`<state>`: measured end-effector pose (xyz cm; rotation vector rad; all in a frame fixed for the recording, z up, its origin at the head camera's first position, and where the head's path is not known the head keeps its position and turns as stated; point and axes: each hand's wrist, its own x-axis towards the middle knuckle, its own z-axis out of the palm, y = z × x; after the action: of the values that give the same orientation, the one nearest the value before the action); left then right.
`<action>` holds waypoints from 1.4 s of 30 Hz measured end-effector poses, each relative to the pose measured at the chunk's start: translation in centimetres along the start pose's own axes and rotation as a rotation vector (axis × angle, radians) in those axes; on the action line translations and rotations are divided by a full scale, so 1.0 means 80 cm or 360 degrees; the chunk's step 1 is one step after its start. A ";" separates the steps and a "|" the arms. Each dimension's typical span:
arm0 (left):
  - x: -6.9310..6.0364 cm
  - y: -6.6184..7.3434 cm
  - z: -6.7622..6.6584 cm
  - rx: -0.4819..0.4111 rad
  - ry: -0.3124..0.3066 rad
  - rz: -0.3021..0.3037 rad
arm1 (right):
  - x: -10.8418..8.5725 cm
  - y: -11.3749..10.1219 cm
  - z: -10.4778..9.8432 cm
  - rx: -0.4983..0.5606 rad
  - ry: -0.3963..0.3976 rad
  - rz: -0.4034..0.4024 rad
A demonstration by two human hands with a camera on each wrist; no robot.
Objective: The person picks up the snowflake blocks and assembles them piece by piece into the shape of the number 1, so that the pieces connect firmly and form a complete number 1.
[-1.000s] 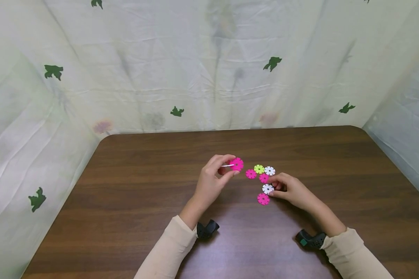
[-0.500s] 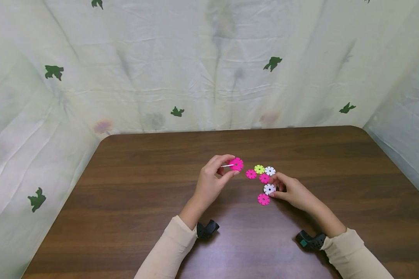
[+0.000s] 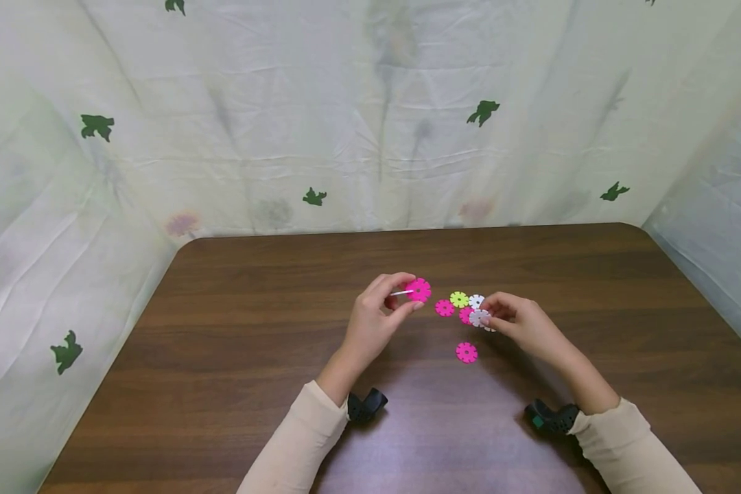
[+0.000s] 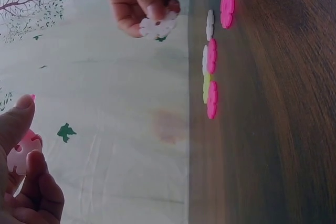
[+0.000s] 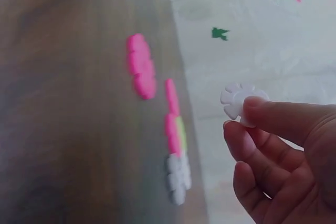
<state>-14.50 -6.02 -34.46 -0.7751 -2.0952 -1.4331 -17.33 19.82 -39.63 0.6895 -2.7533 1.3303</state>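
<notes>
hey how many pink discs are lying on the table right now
3. One pink disc lies apart from the rest; another left of the yellow-green disc; the third, partly hidden in the head view, behind the held white disc.

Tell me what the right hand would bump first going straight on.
Probably the pink disc held by the left hand; the right hand looks raised above the tabletop discs, though depth is unclear.

We saw the white disc (image 3: 478, 318) leave the near pink disc (image 3: 466, 353).
We watched the right hand (image 3: 523, 321) shift it upward in the head view, until it partly covered another pink disc (image 3: 464, 315) and a second white disc (image 3: 491, 329) peeked out below the fingers.
</notes>
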 end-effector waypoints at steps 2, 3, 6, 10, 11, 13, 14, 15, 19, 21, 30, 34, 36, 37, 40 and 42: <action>0.000 0.000 0.000 -0.0001 -0.0001 0.0000 | 0.002 -0.006 -0.003 0.0009 0.0018 -0.0016; 0.000 0.000 0.000 -0.0002 -0.0001 0.0000 | 0.004 -0.008 -0.005 0.0011 0.0026 -0.0026; 0.000 0.001 0.001 -0.0001 -0.0002 0.0002 | 0.007 -0.017 -0.009 -0.0001 0.0048 -0.0046; 0.001 0.002 0.001 0.0001 -0.0006 0.0004 | 0.013 -0.030 -0.014 0.0029 0.0070 -0.0076; 0.001 0.002 0.001 -0.0001 -0.0008 0.0002 | 0.014 -0.034 -0.015 0.0045 0.0075 -0.0084; 0.000 0.001 0.001 -0.0007 -0.0014 -0.0009 | 0.016 -0.040 -0.015 0.0072 0.0092 -0.0117; 0.000 0.001 0.001 -0.0009 -0.0017 -0.0015 | 0.017 -0.043 -0.015 0.0079 0.0103 -0.0136; 0.000 0.001 0.002 -0.0009 -0.0019 -0.0022 | 0.018 -0.046 -0.015 0.0088 0.0112 -0.0153; -0.004 -0.019 0.008 -0.0006 -0.0026 -0.0044 | 0.025 -0.056 -0.013 0.0090 0.0158 -0.0235; -0.006 -0.030 0.012 -0.0006 -0.0027 -0.0049 | 0.029 -0.061 -0.011 0.0107 0.0169 -0.0263; -0.009 -0.044 0.013 -0.0002 -0.0035 -0.0026 | 0.040 -0.082 -0.003 0.0209 0.0173 -0.0329; -0.009 -0.044 0.013 0.0026 -0.0057 -0.0028 | 0.037 -0.104 -0.003 0.0238 0.0158 -0.0339; -0.009 -0.044 0.013 0.0047 -0.0071 -0.0031 | 0.035 -0.114 -0.004 0.0233 0.0150 -0.0350; -0.010 -0.044 0.013 0.0055 -0.0079 -0.0033 | 0.034 -0.117 -0.004 0.0230 0.0148 -0.0354; -0.010 -0.044 0.013 0.0067 -0.0114 -0.0033 | 0.034 -0.122 -0.003 0.0213 0.0145 -0.0366; -0.011 -0.044 0.012 0.0066 -0.0149 -0.0034 | 0.034 -0.123 -0.002 0.0207 0.0151 -0.0382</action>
<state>-16.34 -6.25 -37.68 -0.8204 -2.2023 -1.3844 -15.98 13.53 -31.71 0.9049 -2.4364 1.4554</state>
